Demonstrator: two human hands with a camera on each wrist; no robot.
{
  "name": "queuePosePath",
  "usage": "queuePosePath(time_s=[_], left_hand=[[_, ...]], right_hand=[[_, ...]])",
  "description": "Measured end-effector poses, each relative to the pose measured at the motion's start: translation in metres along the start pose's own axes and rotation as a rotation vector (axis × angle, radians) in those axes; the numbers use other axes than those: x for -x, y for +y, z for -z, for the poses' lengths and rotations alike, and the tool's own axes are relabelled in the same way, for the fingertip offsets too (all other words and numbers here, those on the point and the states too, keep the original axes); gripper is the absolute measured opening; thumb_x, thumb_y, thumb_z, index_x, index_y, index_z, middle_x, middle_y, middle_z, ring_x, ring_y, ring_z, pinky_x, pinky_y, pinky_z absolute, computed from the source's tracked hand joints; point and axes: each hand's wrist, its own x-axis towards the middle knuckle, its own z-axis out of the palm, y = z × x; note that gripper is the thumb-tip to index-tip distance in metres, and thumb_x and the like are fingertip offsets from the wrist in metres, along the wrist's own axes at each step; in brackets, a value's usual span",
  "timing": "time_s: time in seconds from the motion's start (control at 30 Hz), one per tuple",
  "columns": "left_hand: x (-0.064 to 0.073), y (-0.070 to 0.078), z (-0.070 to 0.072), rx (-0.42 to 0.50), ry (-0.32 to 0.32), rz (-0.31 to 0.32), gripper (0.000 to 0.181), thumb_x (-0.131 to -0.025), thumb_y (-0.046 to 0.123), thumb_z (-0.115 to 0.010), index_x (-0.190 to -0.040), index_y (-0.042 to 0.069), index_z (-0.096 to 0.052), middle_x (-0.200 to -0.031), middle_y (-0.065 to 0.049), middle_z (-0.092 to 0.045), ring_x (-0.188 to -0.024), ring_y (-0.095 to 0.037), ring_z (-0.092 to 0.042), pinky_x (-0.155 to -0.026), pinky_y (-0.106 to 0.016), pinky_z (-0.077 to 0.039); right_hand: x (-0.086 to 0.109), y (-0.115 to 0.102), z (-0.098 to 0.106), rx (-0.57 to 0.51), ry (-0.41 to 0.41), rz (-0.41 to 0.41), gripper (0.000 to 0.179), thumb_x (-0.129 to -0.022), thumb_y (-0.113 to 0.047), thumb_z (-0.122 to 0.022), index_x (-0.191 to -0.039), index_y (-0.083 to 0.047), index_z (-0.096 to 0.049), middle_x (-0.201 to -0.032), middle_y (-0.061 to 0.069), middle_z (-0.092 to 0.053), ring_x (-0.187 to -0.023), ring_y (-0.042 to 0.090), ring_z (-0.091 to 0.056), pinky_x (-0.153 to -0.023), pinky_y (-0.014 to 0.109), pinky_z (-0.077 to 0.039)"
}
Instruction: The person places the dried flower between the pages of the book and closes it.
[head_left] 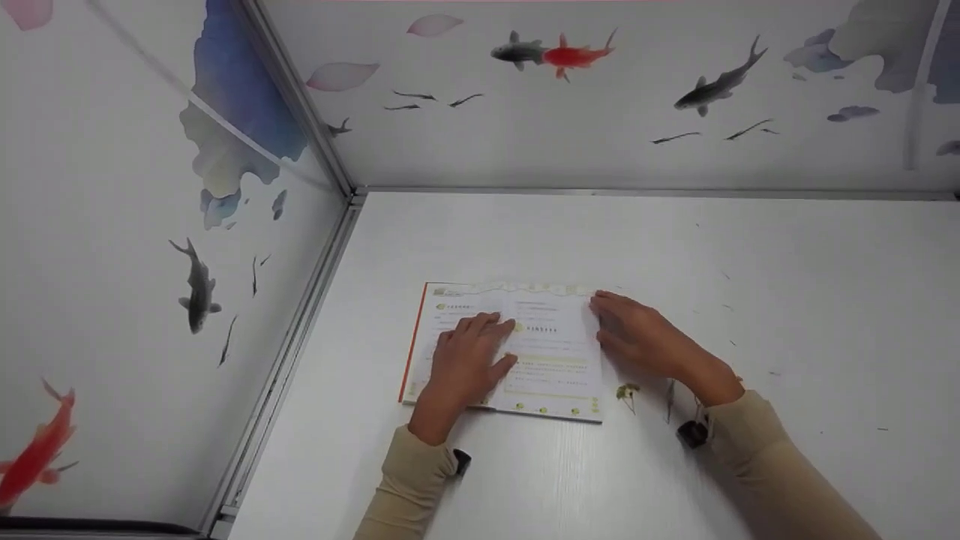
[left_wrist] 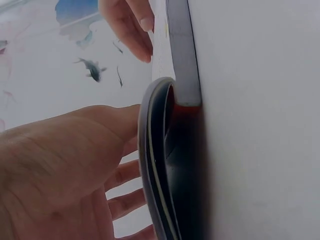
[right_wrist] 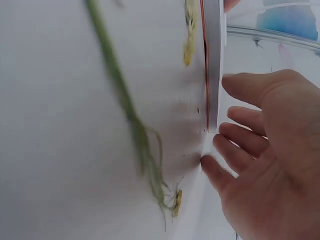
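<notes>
An open book with printed pages and a red cover edge lies on the white table. My left hand rests flat over its left page, fingers reaching toward the centre fold. In the left wrist view, the near part of the book bows up from the table under that hand. At the book's right edge is my right hand, its fingertips by the upper right corner. Extended fingers show beside the page block in the right wrist view, with nothing gripped. Beneath that hand lies a small yellowish-green flower sprig.
A thin green stem lies on the table close to the right wrist. Small dark bits are scattered over the right side of the table. Fish-printed panels rise along the back and left edges.
</notes>
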Motion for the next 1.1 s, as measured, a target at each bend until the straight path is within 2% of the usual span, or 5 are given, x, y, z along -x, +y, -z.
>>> queuePosePath(time_s=[0.13,0.23,0.47,0.77,1.1], left_hand=[[0.0,0.001,0.002,0.012,-0.032,0.01,0.058,-0.106,0.045,-0.069,-0.159,0.027,-0.056,-0.166,-0.001,-0.052,-0.151,-0.029,-0.05,-0.113,-0.06,-0.047],[0.0,0.001,0.003,0.02,-0.042,0.007,0.058,-0.106,0.045,-0.068,-0.16,0.027,-0.056,-0.166,-0.002,-0.052,-0.151,-0.03,-0.049,-0.113,-0.061,-0.047],[0.001,-0.008,0.001,0.043,-0.035,-0.023,0.057,-0.107,0.047,-0.068,-0.159,0.028,-0.056,-0.164,-0.002,-0.053,-0.149,-0.032,-0.05,-0.112,-0.062,-0.046],[0.0,-0.012,-0.011,0.062,0.033,-0.047,0.053,-0.108,0.049,-0.065,-0.155,0.027,-0.06,-0.159,-0.002,-0.055,-0.142,-0.03,-0.052,-0.109,-0.058,-0.046],[-0.002,-0.008,-0.011,0.029,0.025,-0.038,0.052,-0.109,0.049,-0.063,-0.156,0.027,-0.058,-0.158,-0.003,-0.055,-0.141,-0.029,-0.052,-0.109,-0.057,-0.047]], right_hand=[[0.013,-0.007,0.005,0.043,0.057,-0.014,0.05,-0.103,-0.01,-0.072,-0.15,0.002,-0.06,-0.153,0.021,-0.063,-0.143,0.04,-0.06,-0.117,0.06,-0.049],[0.026,-0.013,0.009,0.064,0.055,-0.059,0.03,-0.101,-0.012,-0.075,-0.131,-0.004,-0.073,-0.126,0.011,-0.077,-0.116,0.03,-0.073,-0.1,0.052,-0.059],[0.057,-0.024,0.011,0.09,-0.081,-0.156,0.004,-0.1,-0.023,-0.079,-0.096,-0.021,-0.077,-0.084,-0.01,-0.067,-0.075,0.01,-0.057,-0.067,0.028,-0.049],[0.097,-0.039,0.002,0.217,-0.061,-0.189,0.022,-0.085,-0.038,-0.092,-0.085,-0.028,-0.072,-0.077,-0.016,-0.06,-0.069,0.003,-0.051,-0.063,0.026,-0.043],[0.105,-0.047,-0.004,0.301,0.026,-0.244,0.01,-0.09,-0.017,-0.087,-0.089,-0.02,-0.078,-0.081,-0.009,-0.069,-0.072,0.008,-0.056,-0.064,0.032,-0.05]])
